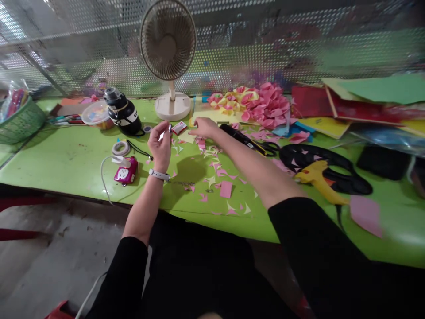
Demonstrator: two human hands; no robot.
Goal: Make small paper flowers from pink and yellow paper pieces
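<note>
My left hand (160, 144) is raised over the green table (89, 155), thumb and fingers pinched on a small, shiny thing too small to name. My right hand (205, 127) reaches over the table beside a pale yellow paper piece (187, 136); its fingers are bent and whether they hold anything is unclear. Between the hands lies a small red and white box (179, 128). Pink and pale scraps are scattered below, around a pink paper square (226, 189). Behind my right hand is a heap of pink folded paper (268, 106).
A fan (172, 106) stands at the back, with a black bottle (124, 115) left of it. Nearer are a tape roll (121, 148) and a purple power socket (126, 172). Scissors (270, 148) and a yellow glue gun (320, 179) lie right; a green basket (25, 122) stands far left.
</note>
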